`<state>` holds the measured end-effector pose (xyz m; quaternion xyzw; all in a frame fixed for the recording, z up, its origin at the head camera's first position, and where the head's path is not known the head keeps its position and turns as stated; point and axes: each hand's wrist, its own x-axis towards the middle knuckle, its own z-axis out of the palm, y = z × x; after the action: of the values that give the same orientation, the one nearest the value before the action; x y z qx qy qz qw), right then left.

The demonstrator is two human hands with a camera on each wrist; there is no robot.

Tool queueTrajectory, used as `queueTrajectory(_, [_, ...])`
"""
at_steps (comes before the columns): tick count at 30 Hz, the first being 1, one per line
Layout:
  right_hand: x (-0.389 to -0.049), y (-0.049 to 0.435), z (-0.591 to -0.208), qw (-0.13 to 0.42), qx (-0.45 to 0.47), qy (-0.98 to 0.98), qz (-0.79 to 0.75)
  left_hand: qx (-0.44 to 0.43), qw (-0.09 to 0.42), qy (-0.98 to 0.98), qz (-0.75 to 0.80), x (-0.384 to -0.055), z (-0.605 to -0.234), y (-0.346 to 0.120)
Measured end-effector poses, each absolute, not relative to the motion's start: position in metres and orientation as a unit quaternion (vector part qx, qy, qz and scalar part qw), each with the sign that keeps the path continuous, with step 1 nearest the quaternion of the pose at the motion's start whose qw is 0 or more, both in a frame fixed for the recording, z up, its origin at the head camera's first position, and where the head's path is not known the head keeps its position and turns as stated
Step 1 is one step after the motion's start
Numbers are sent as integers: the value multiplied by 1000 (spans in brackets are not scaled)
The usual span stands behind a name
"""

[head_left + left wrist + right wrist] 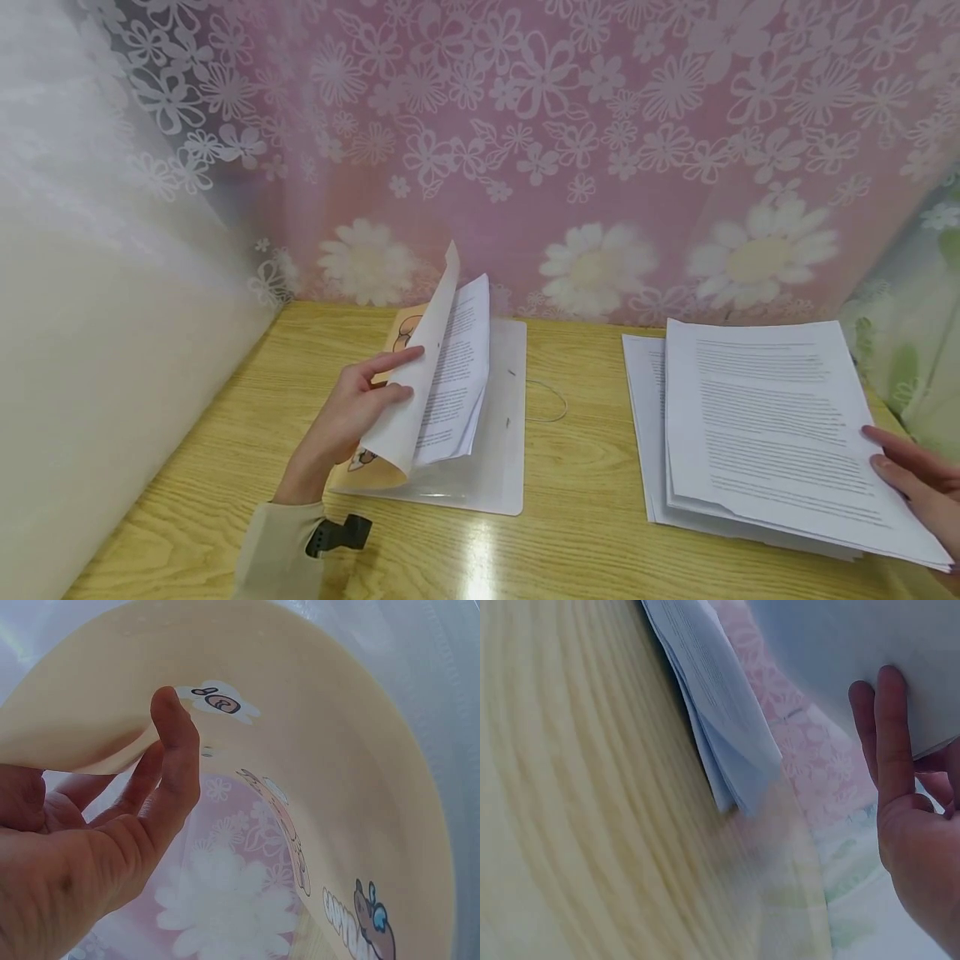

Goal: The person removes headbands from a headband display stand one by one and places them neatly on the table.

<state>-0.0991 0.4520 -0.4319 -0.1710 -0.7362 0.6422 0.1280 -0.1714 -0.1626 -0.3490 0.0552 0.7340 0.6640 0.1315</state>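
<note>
My left hand (352,412) pinches the curled front cover (420,408) of a folder, its thumb and index finger on the pale inner side. In the left wrist view, the cover's cream outer side (360,787) shows cartoon drawings and lettering. Printed sheets (453,375) stand tilted beside the cover, above the folder's whitish back (506,450). Over at the right, my right hand (918,479) grips the edge of a raised stack of printed sheets (772,417). The right wrist view shows its fingers (892,727) along the underside of the paper.
More printed sheets (645,425) lie on the wooden table (577,517) under the raised stack. A thin cord loop (562,404) extends from the folder's right edge. A pink flowered curtain (517,167) hangs behind the table, and a pale surface (112,292) rises at left.
</note>
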Motion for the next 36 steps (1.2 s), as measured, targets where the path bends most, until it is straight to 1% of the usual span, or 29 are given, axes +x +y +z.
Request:
queueTrajectory(3, [-100,443,-429,116,-185,-694,686,55,132,731,667,-171,-349,-163])
queueTrajectory(7, [-102,431,-425,106,-211,-685,689,61,126,732,667,-171,-350,-164])
queueTrajectory(12, [-104,423,-425,78,-220,-693,683,71,118,734,666,-171,-351,-164])
queueTrajectory(20, [-110,403,-424,90,-196,-675,706,64,121,733,666,-171,-352,-164])
queueTrajectory(25, [-114,391,-420,75,-200,-667,714,54,124,739,659,-170,-351,-164])
queueTrajectory(29, [-116,383,-416,65,-183,-661,725,53,119,748,650,-169,-350,-164])
queueTrajectory(36, [-120,372,-409,31,-161,-641,750,49,123,744,654,-170,-351,-163])
